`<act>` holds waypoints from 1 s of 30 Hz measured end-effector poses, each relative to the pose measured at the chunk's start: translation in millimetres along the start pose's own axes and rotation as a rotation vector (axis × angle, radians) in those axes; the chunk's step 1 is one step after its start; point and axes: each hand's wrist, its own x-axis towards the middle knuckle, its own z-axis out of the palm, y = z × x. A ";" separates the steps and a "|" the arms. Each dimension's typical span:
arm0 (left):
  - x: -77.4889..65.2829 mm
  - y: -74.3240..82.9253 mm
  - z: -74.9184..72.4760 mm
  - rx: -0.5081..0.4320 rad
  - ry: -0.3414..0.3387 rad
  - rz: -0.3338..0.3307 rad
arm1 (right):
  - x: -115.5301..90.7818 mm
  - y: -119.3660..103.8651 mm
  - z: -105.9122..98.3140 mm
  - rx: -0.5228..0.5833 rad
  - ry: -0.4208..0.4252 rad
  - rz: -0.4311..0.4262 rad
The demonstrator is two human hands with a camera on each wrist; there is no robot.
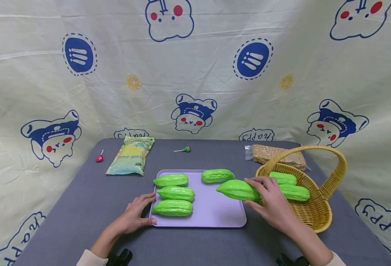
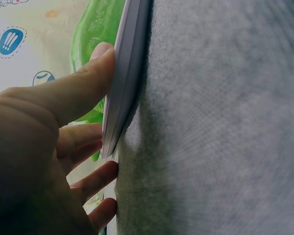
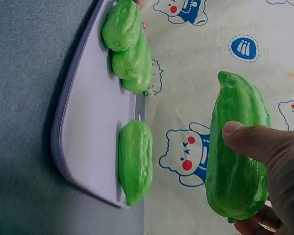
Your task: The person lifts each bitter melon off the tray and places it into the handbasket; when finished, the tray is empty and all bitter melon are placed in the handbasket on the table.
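My right hand (image 1: 271, 199) grips a green bitter melon (image 1: 238, 190) between thumb and fingers, over the right side of the lilac tray (image 1: 215, 218). In the right wrist view the held melon (image 3: 237, 152) is raised, with the thumb across it. My left hand (image 1: 133, 216) rests at the tray's left edge, fingers and thumb spread apart along it; the left wrist view shows the thumb on the rim (image 2: 122, 78). Three bitter melons (image 1: 176, 193) lie in a column on the tray's left side. Another bitter melon (image 1: 217, 176) lies at its back right.
To the right stands a yellow wicker basket (image 1: 318, 218) with a tall handle, holding bitter melons (image 1: 295, 193). A clear bag of grains (image 1: 268, 153) lies behind it. At the back left are a green-yellow packet (image 1: 130, 155), a red lollipop (image 1: 100, 158) and a green lollipop (image 1: 186, 149).
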 end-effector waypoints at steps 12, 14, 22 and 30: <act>0.4 0.2 -1.7 -0.003 0.004 0.003 | -23.8 14.6 -26.3 -0.046 0.033 0.028; 0.4 0.3 -1.7 -0.004 0.006 0.008 | -27.4 18.2 -31.0 -0.052 0.045 0.028; 0.3 -0.3 -1.5 -0.011 0.004 0.003 | -40.8 31.8 -46.8 -0.105 0.029 0.093; 0.1 0.1 -1.3 -0.009 0.005 0.008 | -51.6 46.4 -56.9 -0.150 -0.034 0.202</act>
